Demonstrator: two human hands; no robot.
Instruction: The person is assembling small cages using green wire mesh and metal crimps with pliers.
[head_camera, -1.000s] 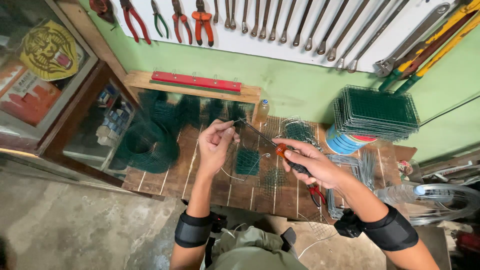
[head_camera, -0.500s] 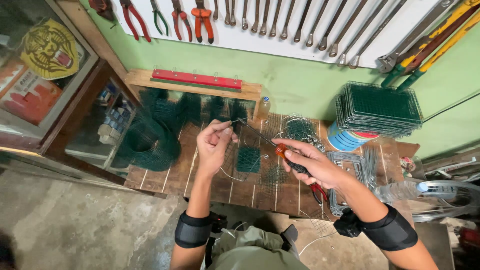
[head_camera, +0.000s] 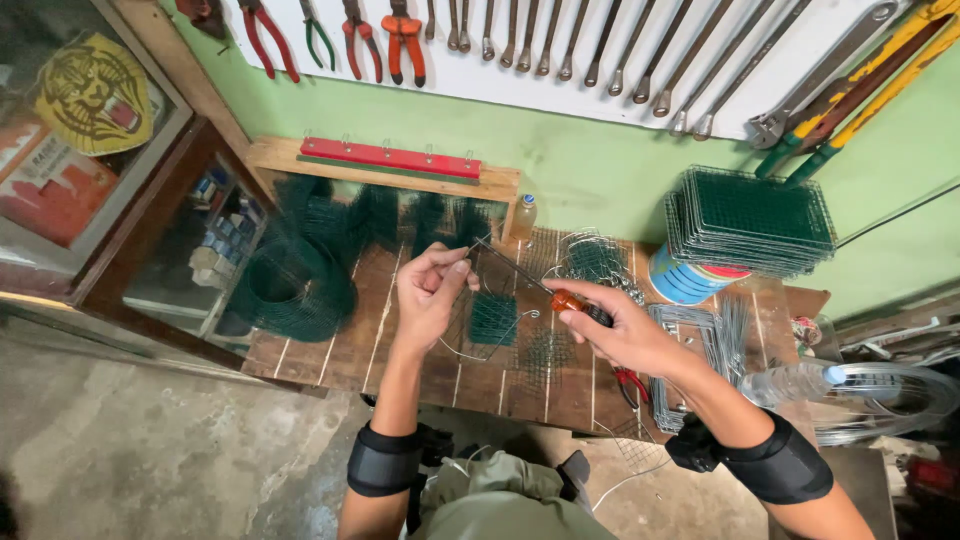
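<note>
Two hands work over the wooden worktop (head_camera: 330, 350): right hand (head_camera: 625, 330), fingers clamped on the orange-handled screwdriver (head_camera: 535, 285), its shaft slanting up-left toward the left hand (head_camera: 430, 290), whose fingers are pinched together at the tip on thin wire (head_camera: 475, 350). Under and between the hands lie a small green mesh square (head_camera: 493, 318) and a darker mesh piece (head_camera: 545, 352); red pliers (head_camera: 632, 383) just right of the right wrist. Farther back: green mesh roll (head_camera: 295, 290) left, stacked mesh panels (head_camera: 750, 222) on a blue tub (head_camera: 680, 283) right, spanners (head_camera: 600, 50) on the wall.
</note>
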